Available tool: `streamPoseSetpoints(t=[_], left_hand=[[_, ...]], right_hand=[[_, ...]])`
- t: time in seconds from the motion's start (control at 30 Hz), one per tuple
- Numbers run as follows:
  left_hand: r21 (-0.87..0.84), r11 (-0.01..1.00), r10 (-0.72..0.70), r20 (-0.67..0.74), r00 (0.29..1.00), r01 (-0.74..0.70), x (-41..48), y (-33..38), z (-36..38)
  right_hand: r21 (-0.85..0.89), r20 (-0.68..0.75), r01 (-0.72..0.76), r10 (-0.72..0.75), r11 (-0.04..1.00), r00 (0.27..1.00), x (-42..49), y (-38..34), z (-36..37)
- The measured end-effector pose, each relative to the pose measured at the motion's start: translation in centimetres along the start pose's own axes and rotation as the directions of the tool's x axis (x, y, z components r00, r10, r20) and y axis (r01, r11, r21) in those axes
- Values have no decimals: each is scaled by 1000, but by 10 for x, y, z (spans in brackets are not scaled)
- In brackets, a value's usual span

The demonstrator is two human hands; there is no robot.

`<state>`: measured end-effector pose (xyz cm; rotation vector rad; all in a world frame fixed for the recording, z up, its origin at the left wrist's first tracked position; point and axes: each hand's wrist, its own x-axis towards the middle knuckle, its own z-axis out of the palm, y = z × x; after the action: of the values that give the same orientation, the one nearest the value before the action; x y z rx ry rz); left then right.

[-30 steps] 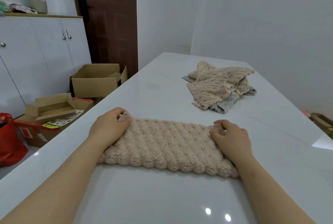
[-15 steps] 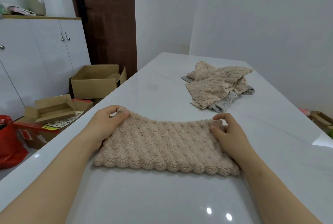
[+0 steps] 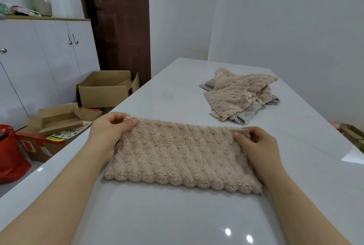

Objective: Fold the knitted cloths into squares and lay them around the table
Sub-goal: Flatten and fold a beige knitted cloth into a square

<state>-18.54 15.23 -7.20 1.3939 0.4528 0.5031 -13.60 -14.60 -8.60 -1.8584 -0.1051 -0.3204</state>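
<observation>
Two hands (image 3: 183, 142) pinch beige cloth (image 3: 181, 154) on white table (image 3: 177, 215).

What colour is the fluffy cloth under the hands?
The bumpy knitted cloth is beige, seen clearly in the head view.

no legible text, printed sheet (image 3: 65, 134) on floor too blurred

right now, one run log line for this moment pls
stage: folding | left hand: pinching far left corner of beige cloth | right hand: pinching far right corner | unfolded pile: waiting
</observation>
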Motion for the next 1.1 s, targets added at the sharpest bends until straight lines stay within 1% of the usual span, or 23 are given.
streamPoseSetpoints(t=[0.13,0.2,0.23,0.27,0.3,0.37,0.43,0.5,0.57,0.6,0.63,0.67,0.7,0.73,0.77,0.8,0.83,0.87,1.0,1.1], left_hand=[[-20,1000,7,-20,1000,-8,3,-1,1],[4,1000,20,-38,999,-20,2,-1,1],[61,997,47,-51,998,-44,1,-2,1],[169,982,95,-68,993,-82,1,-2,0],[300,945,162,-82,983,-130,0,-4,0],[527,821,302,-77,950,-218,-2,-6,-1],[690,672,383,-13,923,-269,-2,-10,-3],[790,533,410,72,909,-303,-3,-10,-2],[822,442,427,159,890,-359,-12,-3,7],[830,375,421,243,874,-412,-19,1,14],[826,296,378,360,853,-480,-27,3,22],[804,242,286,477,831,-544,-38,2,30],[780,212,159,567,808,-589,-48,-3,37],[772,177,22,617,787,-610,-58,-9,42],[776,121,-87,629,772,-619,-64,-17,45],[782,59,-146,621,770,-620,-66,-23,45],[789,19,-162,609,777,-614,-65,-28,45],[795,5,-153,601,785,-607,-63,-30,44],[792,1,-106,608,787,-611,-66,-29,46],[800,13,-108,598,794,-600,-70,-29,47]], right_hand=[[99,-58,4,2,995,998,-1,-5,3],[86,-83,14,-7,996,997,0,-7,4],[59,-91,25,-19,998,996,1,-7,5],[30,-97,38,-35,999,995,1,-8,6],[2,-98,52,-52,999,994,1,-8,7],[-77,-82,70,-76,995,994,1,-8,9],[-162,5,51,-50,985,999,0,-10,11],[-233,130,-15,46,972,990,-3,-14,11],[-322,209,-36,108,946,972,-6,-18,11],[-384,230,-24,121,923,965,-7,-19,11],[-460,243,-10,136,888,960,-9,-20,11],[-533,250,2,155,846,956,-9,-22,11],[-589,252,1,182,808,950,-10,-23,10],[-627,255,-8,215,779,943,-10,-25,10],[-648,263,-19,247,762,933,-11,-27,10],[-656,277,-23,268,755,923,-13,-30,9],[-659,295,-19,282,752,913,-14,-31,8],[-657,313,-7,281,754,907,-16,-32,7],[-565,421,39,247,824,873,-18,-33,2],[-505,480,79,204,859,853,-15,-32,-3]])
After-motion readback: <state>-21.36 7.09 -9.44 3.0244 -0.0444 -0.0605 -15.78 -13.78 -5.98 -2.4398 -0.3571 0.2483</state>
